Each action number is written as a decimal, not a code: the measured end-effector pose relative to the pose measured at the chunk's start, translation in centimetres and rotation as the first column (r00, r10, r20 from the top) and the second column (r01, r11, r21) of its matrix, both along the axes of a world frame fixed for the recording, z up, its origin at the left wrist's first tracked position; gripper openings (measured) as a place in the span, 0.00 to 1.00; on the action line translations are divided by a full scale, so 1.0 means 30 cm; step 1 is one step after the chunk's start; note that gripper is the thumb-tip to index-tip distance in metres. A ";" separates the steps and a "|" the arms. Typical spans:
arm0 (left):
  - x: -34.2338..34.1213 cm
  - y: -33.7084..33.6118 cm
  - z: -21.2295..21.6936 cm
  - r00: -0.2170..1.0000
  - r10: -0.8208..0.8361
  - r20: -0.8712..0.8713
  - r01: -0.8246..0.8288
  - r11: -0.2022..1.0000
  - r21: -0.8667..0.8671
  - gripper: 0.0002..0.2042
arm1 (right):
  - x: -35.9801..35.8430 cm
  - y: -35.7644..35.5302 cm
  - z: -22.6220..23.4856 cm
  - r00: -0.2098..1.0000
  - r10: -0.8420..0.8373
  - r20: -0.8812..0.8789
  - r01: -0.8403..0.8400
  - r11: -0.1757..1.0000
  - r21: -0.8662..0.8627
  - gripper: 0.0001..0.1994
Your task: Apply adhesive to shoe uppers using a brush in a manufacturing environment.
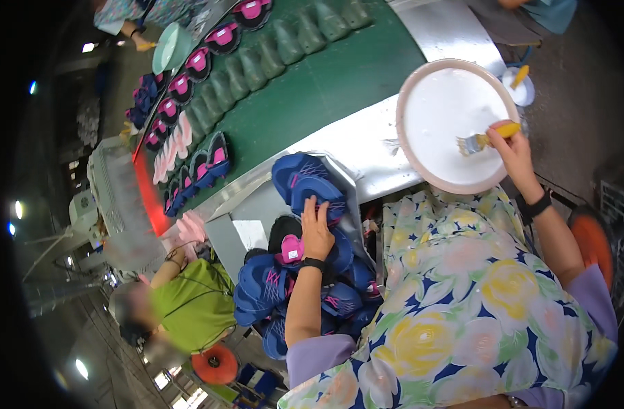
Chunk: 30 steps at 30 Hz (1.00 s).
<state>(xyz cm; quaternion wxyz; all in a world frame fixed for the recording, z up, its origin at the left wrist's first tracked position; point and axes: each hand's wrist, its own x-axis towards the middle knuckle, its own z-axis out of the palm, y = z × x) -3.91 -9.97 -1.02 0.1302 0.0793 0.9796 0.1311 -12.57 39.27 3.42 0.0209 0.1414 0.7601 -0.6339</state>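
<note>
My right hand (508, 151) is closed around the yellow handle of a flat brush (473, 144), its bristles pointing left over white liquid. The liquid fills a wide round basin (402, 129) on the metal table edge. My left hand (317, 235) lies with outstretched fingers on a dark blue shoe upper (313, 192) at the top of a pile. Its thumb is mostly hidden. More blue uppers (261, 286) with pink lacing marks lie heaped beneath and beside my left wrist. One in the heap shows a bright pink insole (291, 249).
A green conveyor belt (346, 88) carries rows of grey-green shoe lasts (264, 58) and pink-lined uppers (197, 65). A small white pot (520, 87) with a yellow-handled tool stands beyond the basin. A person in green (192, 303) works at left; others are at the far side.
</note>
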 end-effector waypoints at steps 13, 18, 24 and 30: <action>-0.226 0.016 0.263 0.713 0.695 0.094 -0.603 0.539 0.588 0.23 | -0.100 -0.207 0.022 0.939 0.312 -0.146 -0.273 0.933 0.237 0.09; -0.273 -0.153 0.323 0.879 0.343 0.331 -0.454 0.390 0.801 0.26 | -0.116 -0.160 -0.030 0.660 0.727 -0.188 -0.533 0.630 0.565 0.08; -0.399 0.043 0.275 0.882 0.158 0.444 -0.472 0.300 0.829 0.27 | -0.210 0.023 0.118 0.830 0.531 -0.173 -0.418 0.796 0.437 0.09; -0.534 0.310 0.249 0.916 -0.013 0.402 -0.366 0.386 0.847 0.27 | -0.269 0.012 0.317 0.823 0.457 -0.338 -0.438 0.889 0.134 0.11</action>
